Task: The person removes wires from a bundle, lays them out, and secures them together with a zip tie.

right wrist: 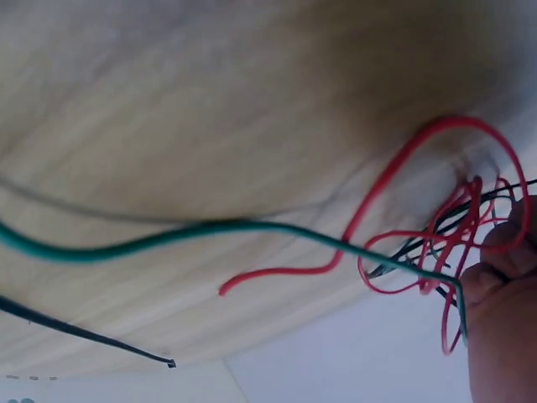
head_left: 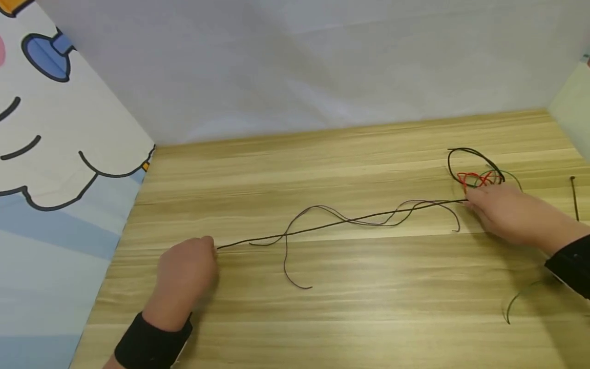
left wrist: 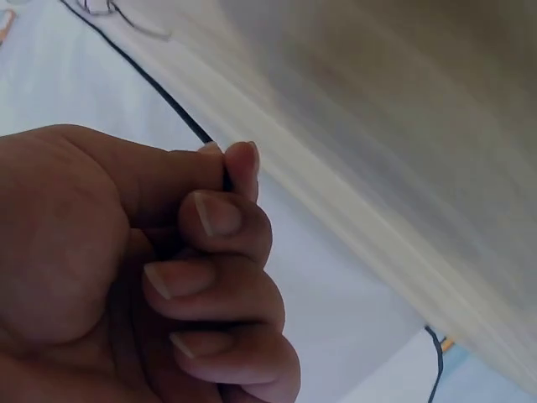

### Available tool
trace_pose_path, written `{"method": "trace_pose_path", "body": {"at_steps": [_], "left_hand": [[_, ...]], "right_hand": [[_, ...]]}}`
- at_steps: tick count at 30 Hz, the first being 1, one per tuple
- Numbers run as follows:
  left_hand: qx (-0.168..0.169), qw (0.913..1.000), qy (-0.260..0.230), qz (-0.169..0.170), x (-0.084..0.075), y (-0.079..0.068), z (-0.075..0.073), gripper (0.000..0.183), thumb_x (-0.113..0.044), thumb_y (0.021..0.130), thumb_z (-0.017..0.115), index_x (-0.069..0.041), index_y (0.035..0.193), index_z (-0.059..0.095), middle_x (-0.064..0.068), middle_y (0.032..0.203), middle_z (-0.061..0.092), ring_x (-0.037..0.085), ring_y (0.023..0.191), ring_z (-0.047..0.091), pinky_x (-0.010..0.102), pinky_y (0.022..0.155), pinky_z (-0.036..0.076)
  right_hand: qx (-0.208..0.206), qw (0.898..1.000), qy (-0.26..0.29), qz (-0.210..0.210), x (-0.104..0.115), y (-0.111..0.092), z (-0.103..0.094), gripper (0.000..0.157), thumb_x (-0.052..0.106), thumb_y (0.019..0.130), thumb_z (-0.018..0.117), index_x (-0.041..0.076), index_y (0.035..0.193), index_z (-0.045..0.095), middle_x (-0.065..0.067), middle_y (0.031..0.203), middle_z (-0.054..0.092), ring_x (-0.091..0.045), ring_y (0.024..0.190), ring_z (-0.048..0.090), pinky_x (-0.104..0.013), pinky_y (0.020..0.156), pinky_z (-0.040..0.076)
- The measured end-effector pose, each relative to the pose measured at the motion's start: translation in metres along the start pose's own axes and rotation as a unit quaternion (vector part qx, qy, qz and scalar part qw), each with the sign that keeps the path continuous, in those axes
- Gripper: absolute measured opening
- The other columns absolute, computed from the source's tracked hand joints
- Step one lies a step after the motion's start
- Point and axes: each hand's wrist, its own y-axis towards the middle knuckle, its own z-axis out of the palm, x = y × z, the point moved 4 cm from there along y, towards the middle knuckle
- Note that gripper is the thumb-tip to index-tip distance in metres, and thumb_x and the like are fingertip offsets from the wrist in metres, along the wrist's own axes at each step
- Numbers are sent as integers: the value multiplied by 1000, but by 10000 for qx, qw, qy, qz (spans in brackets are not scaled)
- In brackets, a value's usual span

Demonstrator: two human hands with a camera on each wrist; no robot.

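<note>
A black wire (head_left: 313, 228) stretches nearly straight across the wooden table between the two hands. My left hand (head_left: 186, 277) pinches its left end between thumb and index finger, the other fingers curled in, as the left wrist view shows. At the wire's right end, my right hand (head_left: 507, 212) grips it along with a tangle of red wire (right wrist: 281, 270). A green wire (right wrist: 226, 225) also runs into that hand. Above the right hand stands a black wire loop (head_left: 470, 149). The right fingertips are largely hidden.
Thin dark wires (head_left: 318, 206) lie in wavy curves around the stretched one. Another black wire (head_left: 574, 197) rests at the right edge, and a short curved dark-green wire (head_left: 509, 310) is near the right sleeve. A pale backdrop (head_left: 299, 72) rises behind; a cartoon-printed sheet (head_left: 55, 256) is at left.
</note>
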Motion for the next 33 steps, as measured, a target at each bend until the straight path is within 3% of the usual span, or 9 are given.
{"method": "trace_pose_path", "body": {"at_steps": [5,9,12,16,22,26,28,30,33], "left_hand": [[-76,9995,-209,-237,9,-1,-9,19,-15,98,50,-3,88,61,11,61,56,27,52,55,41,41,45],[-46,9988,-328,-355,10,2,-12,21,-16,98,48,-1,90,61,13,63,57,29,54,57,43,41,46],[232,9979,-410,-438,5,6,-10,22,-15,99,44,0,93,60,14,67,59,30,59,59,45,45,48],[502,9972,-423,-351,-6,9,-9,23,-15,100,43,-1,96,60,14,70,61,30,62,61,45,48,50],[539,9977,-358,-185,-21,10,-9,22,-17,99,46,-1,97,61,13,74,63,30,64,62,46,50,51],[108,9993,-343,-84,-37,9,-13,28,-25,97,50,0,104,60,16,87,65,34,72,62,50,56,52],[-391,9984,-308,279,-52,8,-16,33,-28,95,54,0,110,60,17,95,63,35,80,61,50,62,53],[-819,9911,-287,1006,-71,5,-17,40,-33,92,58,-3,119,59,17,109,61,35,94,58,51,73,52],[-883,9662,-246,2411,-102,-2,-11,46,-38,90,59,-14,129,57,16,133,52,34,120,45,53,95,43]], "right_hand": [[-77,9998,109,116,1,0,-7,24,1,85,62,12,73,44,3,60,40,-14,54,43,-36,53,39],[300,9983,47,502,4,-1,-9,19,7,91,57,12,77,46,2,58,42,-15,52,44,-37,52,40],[609,9953,-123,738,13,2,-10,18,14,94,54,13,78,46,2,56,41,-16,50,42,-37,49,38],[661,9949,-496,574,26,10,-12,22,20,93,54,14,74,44,2,55,40,-16,49,43,-37,51,37],[246,9946,-997,153,33,8,-14,15,17,85,61,12,74,53,-3,65,52,-30,71,56,-49,73,40],[-63,9943,-1065,-71,34,8,-15,7,11,79,60,7,83,63,-10,79,62,-35,84,56,-55,85,38],[-132,9947,-1012,-80,35,9,-15,13,9,76,58,6,86,65,-11,84,65,-36,88,57,-55,86,37],[-172,9951,-972,-68,38,10,-17,14,8,74,58,6,85,65,-11,85,65,-35,88,57,-53,83,38],[-201,9957,-898,-63,43,12,-18,20,8,72,58,4,90,66,-13,92,64,-36,93,56,-53,81,39]]}}
